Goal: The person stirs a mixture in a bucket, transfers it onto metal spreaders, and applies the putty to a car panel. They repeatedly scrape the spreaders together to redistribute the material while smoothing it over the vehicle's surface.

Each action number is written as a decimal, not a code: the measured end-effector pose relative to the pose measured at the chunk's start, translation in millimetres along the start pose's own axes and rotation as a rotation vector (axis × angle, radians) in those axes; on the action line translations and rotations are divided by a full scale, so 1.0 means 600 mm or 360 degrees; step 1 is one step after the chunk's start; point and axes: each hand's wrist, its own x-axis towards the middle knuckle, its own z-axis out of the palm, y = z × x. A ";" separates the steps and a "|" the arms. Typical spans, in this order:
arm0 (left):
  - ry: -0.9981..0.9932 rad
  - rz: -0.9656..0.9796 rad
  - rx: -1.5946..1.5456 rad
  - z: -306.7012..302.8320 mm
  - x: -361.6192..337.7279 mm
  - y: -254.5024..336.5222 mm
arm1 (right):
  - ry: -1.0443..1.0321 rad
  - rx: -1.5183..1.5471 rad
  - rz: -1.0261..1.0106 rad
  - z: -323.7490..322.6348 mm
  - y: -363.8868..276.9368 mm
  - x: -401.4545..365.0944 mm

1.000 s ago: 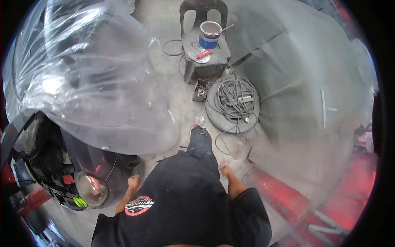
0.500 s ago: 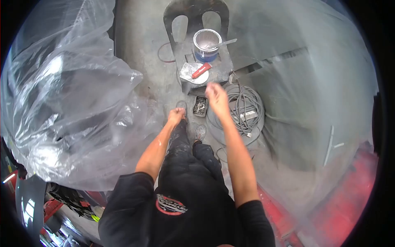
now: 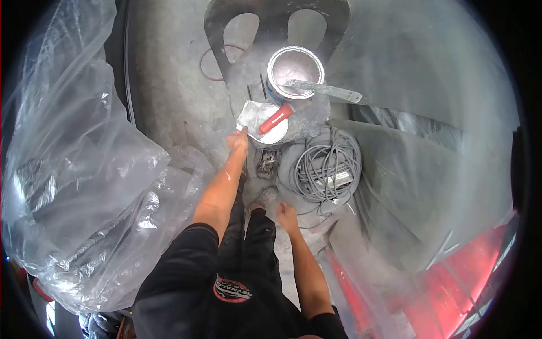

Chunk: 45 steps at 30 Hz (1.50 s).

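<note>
Touching a thin, whitish sheet [image 3: 253, 113] with the left hand [image 3: 237, 141].
Right hand [image 3: 287, 217] hangs apart, loosely curled; whether the left clamps, I cannot tell.

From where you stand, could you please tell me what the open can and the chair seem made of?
The can looks like metal: its rim is shiny and rounded. The chair is probably moulded plastic, dull and dusty-looking, judging by the smooth back with rounded cutouts.
</note>
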 end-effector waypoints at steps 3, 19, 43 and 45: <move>0.0051 0.0332 -0.0093 -0.001 0.024 -0.022 | 0.0136 0.0196 -0.0067 -0.016 -0.052 0.109; -0.0467 0.0293 -0.0623 -0.050 -0.073 0.076 | -0.0338 0.1003 0.0456 -0.034 -0.260 0.246; -0.1208 0.0180 -0.0485 -0.151 -0.247 0.080 | -0.0161 0.2287 0.0406 -0.123 -0.261 0.139; -0.1169 0.0109 -0.0488 -0.137 -0.214 0.118 | 0.0385 0.2374 0.0485 -0.158 -0.237 0.147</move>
